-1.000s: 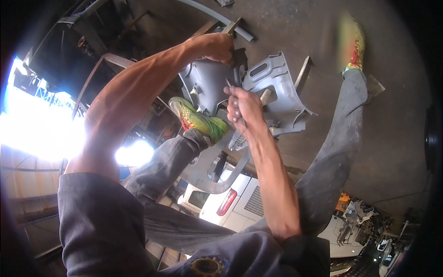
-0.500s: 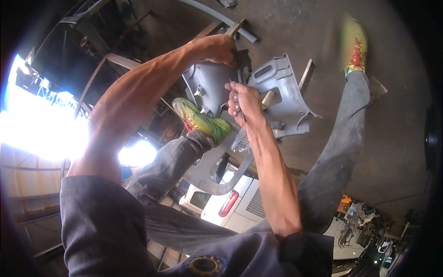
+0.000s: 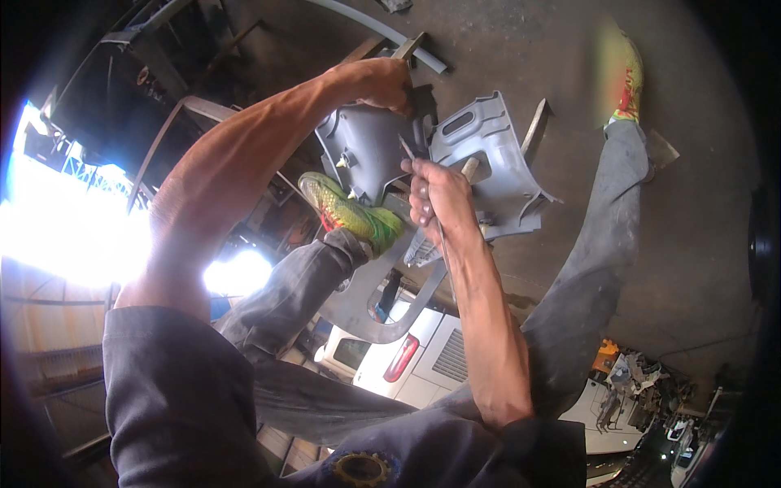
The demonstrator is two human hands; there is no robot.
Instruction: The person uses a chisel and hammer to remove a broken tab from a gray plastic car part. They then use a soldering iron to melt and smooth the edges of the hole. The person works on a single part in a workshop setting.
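A bent grey plastic panel (image 3: 368, 146) lies in front of me, with whitish clips on its left part and a cut-out in its right part (image 3: 496, 167). At the far edge of the left part, my left hand (image 3: 389, 84) is closed on the panel, its fingertips partly hidden. My right hand (image 3: 439, 193) is wrapped round a thin rod (image 3: 405, 146). The rod's pointed tip sticks out past the thumb, close to the dark gap between the panel's two parts, and its other end runs back along my wrist.
My left shoe (image 3: 350, 213) is right beside the panel; my right shoe (image 3: 628, 81) stands far right on the floor (image 3: 553, 49). Wooden bars (image 3: 534, 128) lie under the panel. A grey curved tube (image 3: 382, 28) is beyond. A white vehicle (image 3: 431, 358) stands on the near side.
My right hand has drawn back slightly toward me, and the rod's tip shows more plainly. My left hand stays at the panel's edge. The whole view has shifted a little.
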